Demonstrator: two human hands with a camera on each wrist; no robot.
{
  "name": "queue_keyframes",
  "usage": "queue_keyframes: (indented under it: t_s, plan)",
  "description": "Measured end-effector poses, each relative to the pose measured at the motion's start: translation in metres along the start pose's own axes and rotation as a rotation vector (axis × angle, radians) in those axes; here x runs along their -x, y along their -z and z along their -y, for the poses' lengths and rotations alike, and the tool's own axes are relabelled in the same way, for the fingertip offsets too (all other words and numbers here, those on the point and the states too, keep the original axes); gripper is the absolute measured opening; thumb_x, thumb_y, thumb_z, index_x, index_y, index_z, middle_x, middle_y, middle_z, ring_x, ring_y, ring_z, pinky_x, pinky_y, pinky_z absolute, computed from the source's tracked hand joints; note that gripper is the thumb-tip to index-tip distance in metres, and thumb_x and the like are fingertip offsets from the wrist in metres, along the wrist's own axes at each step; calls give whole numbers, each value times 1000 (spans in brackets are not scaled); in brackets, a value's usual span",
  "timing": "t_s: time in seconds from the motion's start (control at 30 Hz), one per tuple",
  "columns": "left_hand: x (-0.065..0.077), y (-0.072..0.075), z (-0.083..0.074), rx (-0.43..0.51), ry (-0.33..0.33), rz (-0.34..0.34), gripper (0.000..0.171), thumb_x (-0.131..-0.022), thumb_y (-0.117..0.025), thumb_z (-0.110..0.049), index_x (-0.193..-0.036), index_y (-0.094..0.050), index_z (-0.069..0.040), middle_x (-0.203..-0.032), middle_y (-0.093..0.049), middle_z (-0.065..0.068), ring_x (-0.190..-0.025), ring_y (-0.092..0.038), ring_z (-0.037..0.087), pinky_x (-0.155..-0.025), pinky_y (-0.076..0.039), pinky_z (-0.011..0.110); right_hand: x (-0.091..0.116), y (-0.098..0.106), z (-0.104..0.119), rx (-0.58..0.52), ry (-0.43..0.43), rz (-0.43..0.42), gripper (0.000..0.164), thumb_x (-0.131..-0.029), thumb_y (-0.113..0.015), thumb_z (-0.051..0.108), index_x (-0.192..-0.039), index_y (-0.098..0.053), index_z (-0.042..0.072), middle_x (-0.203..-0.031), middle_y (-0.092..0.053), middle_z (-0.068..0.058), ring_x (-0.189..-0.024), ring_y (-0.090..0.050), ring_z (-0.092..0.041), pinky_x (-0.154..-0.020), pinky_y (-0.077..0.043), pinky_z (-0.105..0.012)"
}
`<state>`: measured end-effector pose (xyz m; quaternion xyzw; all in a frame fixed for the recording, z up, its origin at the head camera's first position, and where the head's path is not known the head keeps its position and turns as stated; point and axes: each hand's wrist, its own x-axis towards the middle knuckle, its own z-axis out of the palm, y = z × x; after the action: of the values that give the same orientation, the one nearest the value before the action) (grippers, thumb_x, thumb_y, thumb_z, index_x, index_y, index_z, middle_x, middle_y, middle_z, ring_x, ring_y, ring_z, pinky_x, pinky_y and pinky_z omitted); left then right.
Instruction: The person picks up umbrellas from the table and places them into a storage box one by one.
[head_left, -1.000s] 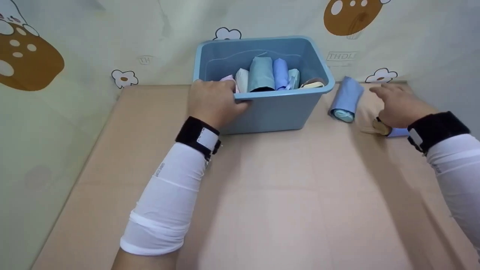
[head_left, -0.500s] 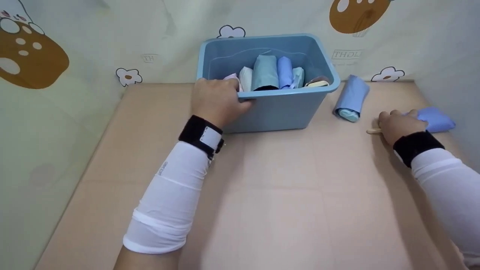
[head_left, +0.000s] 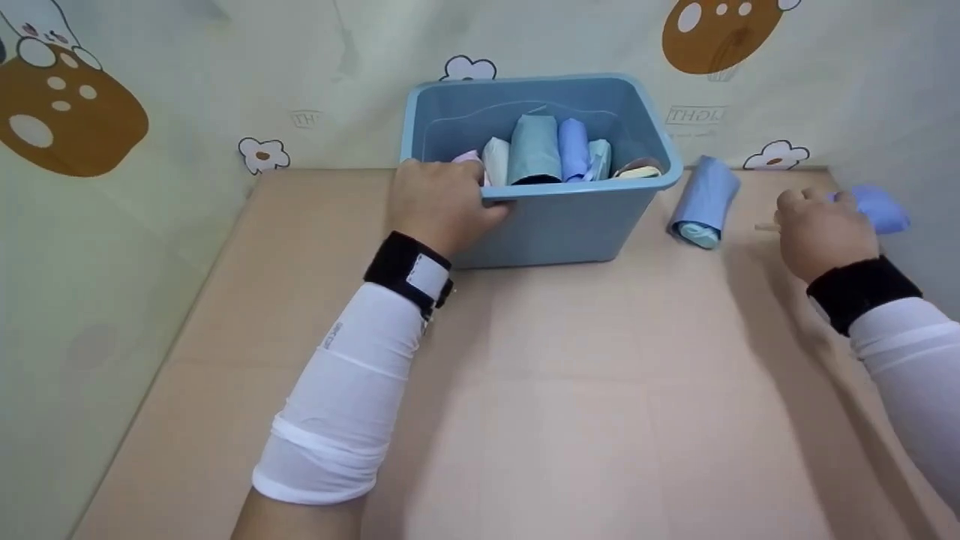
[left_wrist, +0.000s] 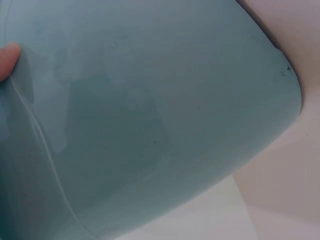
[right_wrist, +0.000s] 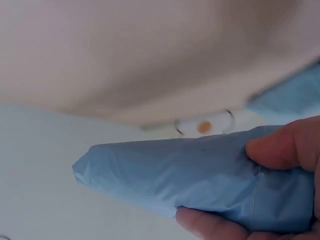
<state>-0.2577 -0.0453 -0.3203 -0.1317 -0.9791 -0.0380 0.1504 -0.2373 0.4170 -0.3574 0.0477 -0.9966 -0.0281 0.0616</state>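
Observation:
My left hand (head_left: 441,202) grips the front left rim of a blue plastic bin (head_left: 555,225), thumb outside the front wall. In the left wrist view, the bin's smooth wall (left_wrist: 150,110) fills most of the picture, with one fingertip (left_wrist: 7,60) at the left edge. To the right of the bin, my right hand (head_left: 825,232) holds a blue fabric roll (right_wrist: 175,175), slightly above the table. Thumb and fingers clasp one end of it in the right wrist view; its other end tapers. A pale end pokes out left of the hand in the head view.
Another blue roll with light teal inside (head_left: 705,202) lies between the bin and my right hand. Several rolls stand inside the bin, among them a wide teal one (head_left: 535,150). A patterned wall covering (head_left: 337,97) backs the tan tabletop (head_left: 562,375).
My right hand came down on the blue roll lying at the right, took hold of it and raised it slightly. My left hand has stayed on the bin's rim.

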Motion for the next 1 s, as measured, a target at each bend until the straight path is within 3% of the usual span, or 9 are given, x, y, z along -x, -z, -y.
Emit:
queue_keyframes:
  t_s: [0.1,0.2,0.4,0.53,0.63,0.83,0.9,1.0]
  plan:
    - [0,-1,1,-16,-3,4,49,-95,-56,-63,-82,-65,-17,-62,-58,2,-65,-57,23,-66,-43,41,-7,22,13,2,61,-152,19,-93,-50,-7,-112,-53,-12,-112,-57,-42,-107,-50,-70,-84,-50,-76]
    - [0,-1,2,-25,-5,8,49,-95,-55,-63,-81,-63,-17,-62,-57,2,-65,-57,23,-66,-43,41,-12,43,31,-8,113,-233,19,-89,-46,-13,-107,-54,-14,-108,-60,-42,-108,-54,-65,-93,-48,-72]
    - [0,-1,3,-27,-1,17,51,-95,-55,-64,-81,-62,-17,-63,-57,2,-66,-57,23,-67,-44,41,-13,82,80,-107,195,-403,21,-94,-41,-16,-106,-58,-12,-106,-62,-33,-103,-54,-52,-77,-55,-66]
    - [0,-1,4,-32,0,20,53,-95,-55,-66,-81,-63,-16,-63,-58,2,-66,-57,23,-67,-44,41,-17,104,120,-142,301,-468,18,-98,-46,-15,-108,-59,-9,-115,-66,-29,-114,-59,-48,-102,-54,-59]
    - [0,-1,4,-29,1,24,54,-95,-56,-68,-85,-66,-16,-64,-59,2,-67,-59,23,-69,-46,42,-24,113,150,-161,410,-474,20,-96,-51,-16,-111,-61,-6,-123,-68,-25,-128,-60,-47,-116,-43,-57]
    - [-1,0,2,-15,-3,26,55,-93,-58,-69,-93,-70,-16,-70,-66,4,-74,-66,25,-74,-50,46,-56,100,184,-269,621,-371,33,-91,-49,-21,-112,-66,-3,-125,-66,-19,-122,-58,-38,-106,-53,-53]
    - [-1,0,1,-17,-4,26,54,-93,-58,-68,-93,-70,-16,-70,-66,4,-74,-67,26,-74,-50,46,-64,95,186,-295,595,-313,34,-91,-48,-21,-112,-67,-3,-129,-64,-21,-120,-59,-39,-104,-53,-52]
    - [-2,3,0,-13,-6,28,53,-94,-57,-67,-90,-69,-16,-68,-64,3,-71,-64,25,-72,-49,45,-74,93,186,-318,478,-173,38,-92,-48,-18,-117,-69,2,-147,-55,-23,-128,-60,-45,-107,-52,-55]
